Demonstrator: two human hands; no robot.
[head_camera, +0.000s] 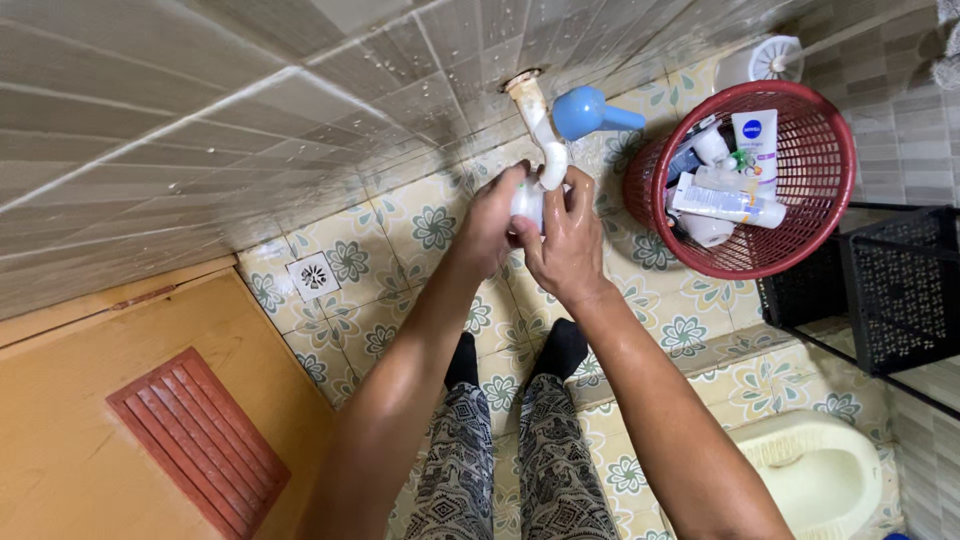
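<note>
Sitting just under the white tap spout (548, 150), the small white object (527, 203) is clasped between both hands: left hand (492, 220) curls around its left side, right hand (565, 240) grips its right, equally near. A red basket (820, 170) stands to the right.

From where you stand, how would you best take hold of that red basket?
Probably by the rim. The red basket is round and open-topped, its mouth facing the camera, full of tubes and bottles, so the bare rim edge nearest the right hand is the easiest place to pinch, coming from the tap side. Both hands are now busy at the tap.
</note>
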